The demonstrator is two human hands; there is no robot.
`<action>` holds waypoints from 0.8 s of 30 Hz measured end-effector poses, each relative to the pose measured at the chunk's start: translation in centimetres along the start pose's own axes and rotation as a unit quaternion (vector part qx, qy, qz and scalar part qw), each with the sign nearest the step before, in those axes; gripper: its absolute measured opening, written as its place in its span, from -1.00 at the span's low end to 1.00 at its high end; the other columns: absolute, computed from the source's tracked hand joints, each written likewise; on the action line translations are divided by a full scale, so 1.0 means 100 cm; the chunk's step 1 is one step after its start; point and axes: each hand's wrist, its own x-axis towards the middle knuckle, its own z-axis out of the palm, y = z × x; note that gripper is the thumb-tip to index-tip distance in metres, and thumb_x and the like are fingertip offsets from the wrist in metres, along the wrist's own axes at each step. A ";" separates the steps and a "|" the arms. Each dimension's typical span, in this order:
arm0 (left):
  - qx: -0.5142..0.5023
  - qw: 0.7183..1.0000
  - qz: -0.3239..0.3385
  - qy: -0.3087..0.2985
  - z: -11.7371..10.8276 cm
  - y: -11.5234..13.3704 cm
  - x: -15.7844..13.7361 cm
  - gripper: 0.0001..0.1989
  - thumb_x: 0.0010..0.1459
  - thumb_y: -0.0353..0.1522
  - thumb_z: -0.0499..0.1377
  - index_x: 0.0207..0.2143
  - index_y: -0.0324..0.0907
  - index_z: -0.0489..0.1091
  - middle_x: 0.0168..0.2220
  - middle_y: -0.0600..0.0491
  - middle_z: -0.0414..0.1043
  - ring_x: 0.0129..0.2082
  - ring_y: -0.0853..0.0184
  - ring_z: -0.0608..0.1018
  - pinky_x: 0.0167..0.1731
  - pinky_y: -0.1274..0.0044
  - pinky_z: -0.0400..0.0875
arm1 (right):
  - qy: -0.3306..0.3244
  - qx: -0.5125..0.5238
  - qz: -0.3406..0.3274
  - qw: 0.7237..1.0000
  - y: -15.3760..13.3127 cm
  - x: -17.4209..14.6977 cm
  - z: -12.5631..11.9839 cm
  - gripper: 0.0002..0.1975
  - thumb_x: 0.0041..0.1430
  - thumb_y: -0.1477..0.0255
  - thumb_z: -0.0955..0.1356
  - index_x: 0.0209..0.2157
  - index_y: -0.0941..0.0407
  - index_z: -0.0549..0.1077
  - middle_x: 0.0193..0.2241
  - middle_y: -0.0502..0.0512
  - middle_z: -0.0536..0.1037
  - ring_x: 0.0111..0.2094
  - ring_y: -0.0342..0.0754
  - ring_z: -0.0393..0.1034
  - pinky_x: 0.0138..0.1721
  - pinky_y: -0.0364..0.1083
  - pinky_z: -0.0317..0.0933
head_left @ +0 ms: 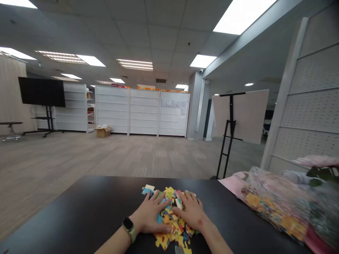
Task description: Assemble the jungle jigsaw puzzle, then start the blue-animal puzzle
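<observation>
A heap of colourful jigsaw puzzle pieces point(173, 225), mostly yellow with some blue and red, lies on the dark table point(106, 197). My left hand point(150, 213) rests on the heap's left side, fingers spread and pointing forward. On the right side of the heap lies my right hand point(192, 211), also flat with its fingers apart. Both palms face down, and the pieces beneath them are hidden. One blue and cream piece point(148, 189) sits at the far left edge of the heap, just beyond my left fingertips. A watch is on my left wrist.
At the table's right are a clear plastic bag point(278, 201) with more puzzle pieces, pink wrapping and a pink flower point(317, 161). Beyond the table stand a black easel point(227, 141) with a board, white shelves point(144, 113), a cardboard box point(103, 132) and a screen point(41, 92).
</observation>
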 end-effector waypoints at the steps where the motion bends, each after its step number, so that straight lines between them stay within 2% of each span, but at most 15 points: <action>1: -0.002 1.000 -0.013 0.005 0.000 -0.007 -0.002 -0.01 0.00 0.27 0.14 0.38 0.08 0.03 0.40 -0.18 0.01 0.37 -0.27 0.05 0.23 -0.19 -0.16 | -0.004 0.013 -0.035 0.999 -0.006 -0.002 0.000 -0.29 0.17 0.02 0.32 0.31 -0.08 0.21 0.35 0.21 0.19 0.37 0.29 -0.03 0.30 0.30 -0.16; 5: -0.001 0.996 -0.077 0.041 -0.003 -0.028 -0.011 -0.18 0.17 0.18 0.06 0.37 0.04 0.06 0.39 -0.13 0.07 0.36 -0.04 0.16 0.30 0.08 -0.02 | 0.018 0.102 -0.162 0.981 -0.028 -0.009 -0.002 -0.52 0.20 0.36 0.30 0.16 -0.02 0.42 0.22 0.16 0.38 0.24 0.07 0.24 0.26 0.04 0.07; 7: 0.002 0.992 -0.111 0.057 -0.004 -0.037 -0.013 -0.24 0.21 0.14 0.04 0.36 0.05 0.10 0.39 -0.10 0.08 0.36 -0.03 0.15 0.29 0.12 0.02 | 0.034 0.149 -0.196 0.969 -0.035 -0.012 -0.004 -0.58 0.15 0.41 0.31 0.06 0.00 0.51 0.15 0.13 0.45 0.15 0.04 0.34 0.21 -0.01 0.14; 9: 0.002 0.986 -0.148 0.073 -0.003 -0.044 -0.015 -0.29 0.26 0.11 -0.01 0.34 0.00 0.15 0.38 -0.13 0.09 0.36 -0.10 0.12 0.27 0.07 0.02 | 0.039 0.206 -0.210 0.955 -0.038 -0.013 -0.009 -0.62 0.13 0.42 0.33 0.00 0.03 0.55 0.10 0.13 0.49 0.11 0.05 0.38 0.19 -0.01 0.18; 12: 0.002 0.975 -0.202 0.091 0.002 -0.050 -0.016 -0.29 0.27 0.10 -0.04 0.31 -0.08 0.22 0.36 -0.21 0.12 0.36 -0.24 0.07 0.24 -0.07 -0.07 | 0.059 0.262 -0.193 0.944 -0.033 -0.011 -0.017 -0.64 0.18 0.34 0.32 -0.01 0.07 0.55 0.05 0.15 0.54 0.06 0.06 0.42 0.13 -0.02 0.25; 16: -0.006 0.970 -0.220 0.101 0.005 -0.048 -0.017 -0.26 0.23 0.13 -0.03 0.31 -0.08 0.23 0.35 -0.24 0.14 0.35 -0.33 0.05 0.19 -0.18 -0.13 | 0.097 0.133 -0.064 0.984 -0.013 -0.005 -0.018 -0.57 0.21 0.28 0.29 0.06 0.09 0.51 0.09 0.23 0.50 0.09 0.15 0.39 0.17 0.08 0.19; 18: -0.015 0.974 -0.202 0.103 0.003 -0.043 -0.018 -0.26 0.22 0.13 -0.01 0.30 -0.08 0.24 0.33 -0.26 0.18 0.32 -0.29 0.14 0.19 -0.15 -0.08 | 0.090 0.087 -0.019 0.992 -0.003 -0.003 -0.013 -0.54 0.14 0.31 0.32 0.05 0.16 0.52 0.12 0.34 0.47 0.15 0.28 0.33 0.21 0.20 0.10; 20: -0.031 0.980 -0.169 0.103 0.001 -0.036 -0.019 -0.29 0.22 0.13 0.00 0.28 -0.04 0.27 0.29 -0.22 0.24 0.29 -0.21 0.21 0.20 -0.09 -0.01 | 0.076 0.095 -0.018 0.992 0.001 -0.002 -0.009 -0.55 0.13 0.31 0.33 0.02 0.20 0.55 0.11 0.38 0.48 0.18 0.31 0.30 0.23 0.22 0.08; 24: -0.075 0.989 -0.088 0.094 -0.003 -0.020 -0.019 -0.40 0.24 0.06 0.06 0.23 -0.01 0.33 0.26 -0.14 0.27 0.25 -0.05 0.30 0.23 0.10 0.13 | 0.053 0.141 -0.050 0.987 -0.009 -0.005 -0.010 -0.57 0.27 0.25 0.23 0.05 0.10 0.52 0.08 0.20 0.54 0.11 0.08 0.41 0.17 0.02 0.22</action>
